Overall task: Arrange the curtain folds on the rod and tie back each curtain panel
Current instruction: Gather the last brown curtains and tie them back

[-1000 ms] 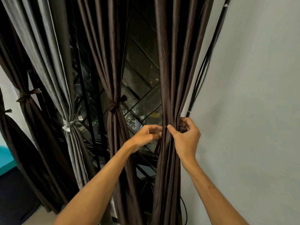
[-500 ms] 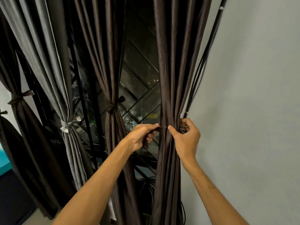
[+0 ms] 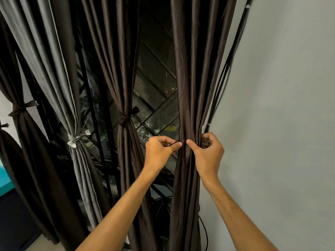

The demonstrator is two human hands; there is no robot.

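Two hands meet at centre-right of the frame, one on each side of a dark brown curtain panel point(image 3: 190, 69) that hangs gathered into narrow folds just beside the grey wall point(image 3: 281, 105). The left hand point(image 3: 159, 151) sits just left of the panel; its thumb and forefinger pinch one end of a thin dark tie band point(image 3: 178, 141), and its other fingers are curled toward the palm. The right hand point(image 3: 206, 153) sits just right of the panel; its thumb reaches across the front of the folds toward the left thumb, and its fingers are curled round the band's other end at the wall-side edge. A short stretch of the band shows against the folds between the two thumb tips; whether it is knotted cannot be told.

Left of centre hangs a second brown panel point(image 3: 125, 69), cinched at mid-height by a brown tie point(image 3: 125, 117); further left a grey panel point(image 3: 59, 69) is bound with a pale tie point(image 3: 76, 139); at the left edge a third brown panel point(image 3: 23, 142) is also tied. Between the panels a window grille point(image 3: 155, 105) shows; black cables point(image 3: 226, 69) run down the wall beside the held panel; a teal surface point(image 3: 4, 178) sits at lower left.
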